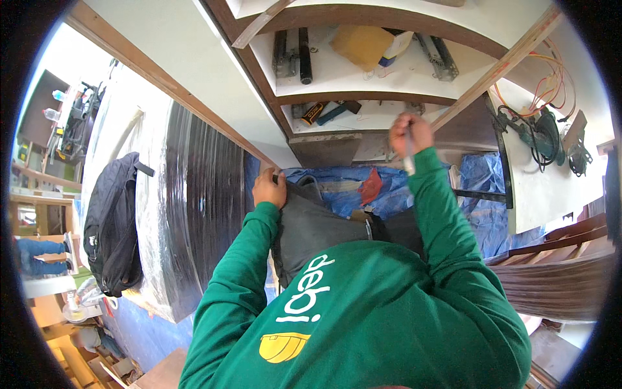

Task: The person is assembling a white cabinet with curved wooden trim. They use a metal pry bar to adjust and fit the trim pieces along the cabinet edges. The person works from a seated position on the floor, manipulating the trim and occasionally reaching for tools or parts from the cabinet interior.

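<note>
My right hand [412, 131] is raised in front of the lower shelf, its fingers closed round a slim, pale tool [409, 162] whose kind I cannot make out. At my bent knee, beside the white panel's lower corner, my left hand [269, 188] is curled. A small dark bit shows between its thumb and fingers; what it is stays unclear. On the lower shelf lie a black-and-yellow tool [313, 113] and a blue-handled tool [332, 115]. A brown board [325, 148] stands below that shelf.
Above, a curved-front shelf [389, 18] holds yellow sandpaper-like sheet [363, 47] and metal drawer slides [304, 57]. Corded power tools [547, 137] lie on the white surface at right. Blue tarp [337, 194] covers the floor. A black backpack [113, 223] rests against plastic-wrapped panels [201, 181] at left.
</note>
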`<action>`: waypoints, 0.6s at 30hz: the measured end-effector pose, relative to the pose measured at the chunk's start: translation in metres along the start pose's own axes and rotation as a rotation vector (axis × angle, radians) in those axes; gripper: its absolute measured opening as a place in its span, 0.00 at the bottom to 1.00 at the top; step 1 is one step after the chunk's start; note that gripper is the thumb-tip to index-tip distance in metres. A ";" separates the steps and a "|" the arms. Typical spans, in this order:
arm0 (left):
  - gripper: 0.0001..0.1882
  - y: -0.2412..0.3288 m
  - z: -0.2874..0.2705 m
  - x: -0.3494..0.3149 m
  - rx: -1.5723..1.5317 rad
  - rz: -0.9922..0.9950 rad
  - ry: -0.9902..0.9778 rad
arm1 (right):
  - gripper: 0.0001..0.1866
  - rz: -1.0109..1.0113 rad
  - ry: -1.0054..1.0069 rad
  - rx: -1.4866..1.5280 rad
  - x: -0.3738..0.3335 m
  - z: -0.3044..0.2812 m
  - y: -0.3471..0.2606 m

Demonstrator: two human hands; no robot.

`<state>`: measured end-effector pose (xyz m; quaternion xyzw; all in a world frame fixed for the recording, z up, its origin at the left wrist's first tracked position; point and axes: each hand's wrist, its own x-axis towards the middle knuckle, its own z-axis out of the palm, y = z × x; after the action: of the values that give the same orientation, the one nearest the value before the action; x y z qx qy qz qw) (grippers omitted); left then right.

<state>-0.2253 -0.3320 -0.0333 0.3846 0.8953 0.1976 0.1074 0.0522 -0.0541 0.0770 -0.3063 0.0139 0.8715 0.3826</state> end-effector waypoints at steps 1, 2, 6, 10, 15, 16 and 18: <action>0.21 0.003 0.002 0.007 -0.022 0.034 0.038 | 0.13 0.016 -0.073 -0.117 0.005 0.006 0.018; 0.22 0.003 0.002 0.008 -0.014 0.033 0.035 | 0.12 0.030 -0.057 -0.214 0.006 0.011 0.043; 0.22 0.003 0.005 0.011 -0.005 0.018 0.014 | 0.09 0.089 -0.174 -0.360 0.009 0.043 0.106; 0.22 -0.003 0.006 0.006 -0.033 0.032 0.054 | 0.11 0.241 -0.211 -0.263 0.023 0.057 0.092; 0.23 -0.009 0.002 0.001 -0.012 -0.015 0.036 | 0.10 0.093 -0.189 -0.096 0.013 0.018 -0.003; 0.23 -0.010 0.001 0.000 -0.013 -0.008 0.037 | 0.10 -0.027 -0.134 -0.112 0.003 0.006 -0.015; 0.23 -0.010 0.002 0.002 -0.017 0.036 0.052 | 0.09 -0.072 -0.054 -0.223 -0.010 -0.011 -0.022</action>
<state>-0.2323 -0.3362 -0.0391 0.3944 0.8890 0.2169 0.0838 0.0780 -0.0481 0.0779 -0.3239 -0.1046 0.8612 0.3774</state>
